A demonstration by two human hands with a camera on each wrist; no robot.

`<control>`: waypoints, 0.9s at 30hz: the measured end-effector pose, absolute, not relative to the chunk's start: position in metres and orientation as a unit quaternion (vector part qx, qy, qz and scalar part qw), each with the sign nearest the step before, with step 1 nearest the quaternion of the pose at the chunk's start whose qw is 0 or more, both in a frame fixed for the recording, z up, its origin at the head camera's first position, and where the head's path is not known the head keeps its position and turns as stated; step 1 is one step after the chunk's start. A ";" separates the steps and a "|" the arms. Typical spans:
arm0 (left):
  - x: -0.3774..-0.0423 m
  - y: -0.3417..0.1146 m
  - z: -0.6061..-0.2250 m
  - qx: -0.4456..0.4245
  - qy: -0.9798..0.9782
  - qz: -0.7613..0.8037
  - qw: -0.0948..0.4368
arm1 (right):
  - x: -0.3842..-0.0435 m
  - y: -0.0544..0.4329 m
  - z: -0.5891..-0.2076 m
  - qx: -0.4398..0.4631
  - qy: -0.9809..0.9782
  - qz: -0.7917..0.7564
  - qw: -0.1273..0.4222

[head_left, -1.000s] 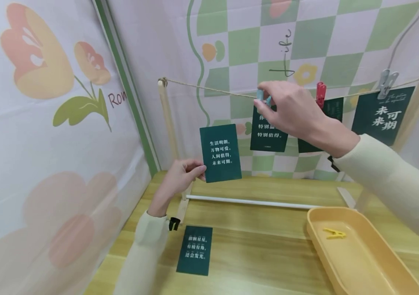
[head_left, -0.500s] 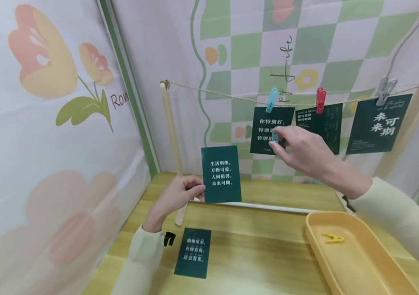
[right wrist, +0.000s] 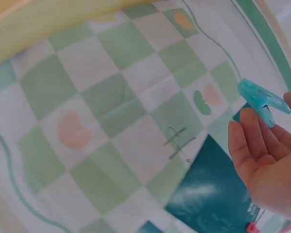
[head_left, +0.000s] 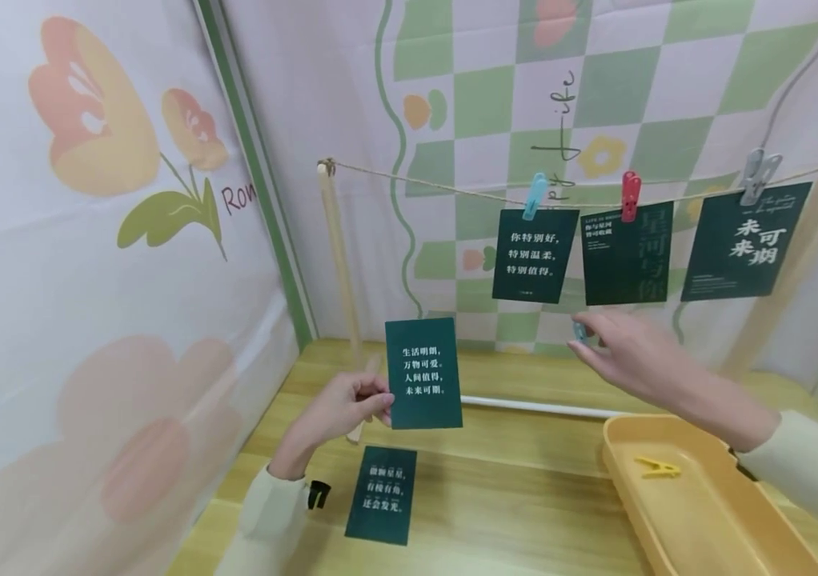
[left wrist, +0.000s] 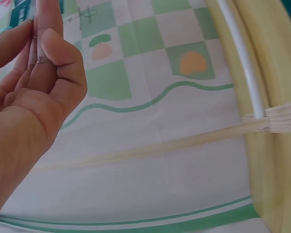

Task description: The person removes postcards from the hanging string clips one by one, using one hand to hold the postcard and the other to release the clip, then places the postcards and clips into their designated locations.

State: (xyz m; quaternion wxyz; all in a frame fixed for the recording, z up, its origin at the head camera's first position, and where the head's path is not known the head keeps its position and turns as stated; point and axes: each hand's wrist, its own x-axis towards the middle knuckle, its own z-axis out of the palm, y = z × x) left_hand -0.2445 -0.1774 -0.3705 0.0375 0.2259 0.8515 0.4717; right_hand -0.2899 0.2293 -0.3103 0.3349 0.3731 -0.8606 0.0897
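Note:
My left hand (head_left: pixel 344 404) grips a dark green card (head_left: pixel 423 376) with white writing by its left edge, above the table. In the right wrist view, a light blue clothespin (right wrist: pixel 262 99) is pinched between the thumb and fingers of my right hand (right wrist: pixel 269 155). That hand sits just below the hanging cards, apart from them. On the twine (head_left: pixel 416 179), a blue clothespin (head_left: pixel 535 198) holds a card (head_left: pixel 533 258), a red clothespin (head_left: pixel 631 197) another card (head_left: pixel 621 272), and a grey clothespin (head_left: pixel 758 178) a third card (head_left: pixel 726 268).
Another green card (head_left: pixel 382 496) lies on the wooden table (head_left: pixel 517 496). The yellow tray (head_left: pixel 628 512) at right contains a yellow clothespin (head_left: pixel 657 467). Wooden posts (head_left: pixel 340 264) carry the twine, and a white rod (head_left: pixel 546 406) runs low between them.
My right hand has come away from the blue-pinned card on the twine, moving down and right with a second blue clothespin. My left hand and its card have lowered.

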 end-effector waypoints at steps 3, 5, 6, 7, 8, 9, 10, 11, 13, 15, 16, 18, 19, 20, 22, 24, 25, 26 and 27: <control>-0.242 -0.180 -0.378 0.216 0.856 0.468 0.043 | -0.290 0.236 -0.320 0.370 -0.867 0.103 0.317; -0.240 -0.183 -0.383 0.212 0.855 0.470 0.048 | -0.288 0.240 -0.326 0.366 -0.874 0.110 0.300; -0.240 -0.184 -0.386 0.212 0.855 0.470 0.049 | -0.287 0.242 -0.329 0.362 -0.878 0.111 0.292; -0.239 -0.185 -0.389 0.212 0.856 0.469 0.050 | -0.286 0.244 -0.332 0.355 -0.884 0.110 0.283; -0.238 -0.186 -0.391 0.212 0.856 0.469 0.052 | -0.285 0.246 -0.335 0.349 -0.889 0.110 0.275; -0.237 -0.187 -0.393 0.214 0.855 0.469 0.054 | -0.284 0.249 -0.338 0.344 -0.894 0.110 0.265; -0.236 -0.189 -0.395 0.215 0.854 0.470 0.058 | -0.283 0.252 -0.340 0.338 -0.899 0.110 0.255; -0.235 -0.190 -0.398 0.216 0.852 0.472 0.062 | -0.282 0.255 -0.343 0.335 -0.902 0.111 0.249; -0.233 -0.194 -0.403 0.216 0.848 0.478 0.073 | -0.281 0.262 -0.348 0.330 -0.909 0.112 0.229; -0.231 -0.196 -0.408 0.213 0.845 0.483 0.085 | -0.279 0.269 -0.352 0.322 -0.919 0.107 0.200; -0.230 -0.198 -0.411 0.209 0.844 0.485 0.091 | -0.279 0.273 -0.354 0.321 -0.922 0.103 0.189; -0.228 -0.200 -0.416 0.203 0.846 0.483 0.098 | -0.278 0.279 -0.359 0.318 -0.928 0.094 0.171; -0.228 -0.202 -0.419 0.200 0.848 0.481 0.102 | -0.277 0.282 -0.362 0.321 -0.927 0.091 0.171; -0.228 -0.203 -0.422 0.198 0.849 0.478 0.107 | -0.277 0.285 -0.365 0.326 -0.926 0.092 0.168; -0.226 -0.208 -0.428 0.197 0.851 0.472 0.116 | -0.277 0.291 -0.373 0.343 -0.917 0.097 0.179; -0.224 -0.212 -0.433 0.199 0.853 0.467 0.122 | -0.278 0.298 -0.383 0.360 -0.907 0.102 0.196; -0.223 -0.214 -0.435 0.200 0.853 0.465 0.124 | -0.278 0.302 -0.388 0.366 -0.904 0.103 0.196; -0.222 -0.217 -0.436 0.200 0.854 0.464 0.126 | -0.277 0.305 -0.392 0.371 -0.903 0.105 0.191; -0.220 -0.219 -0.438 0.199 0.855 0.463 0.127 | -0.277 0.308 -0.397 0.374 -0.902 0.102 0.190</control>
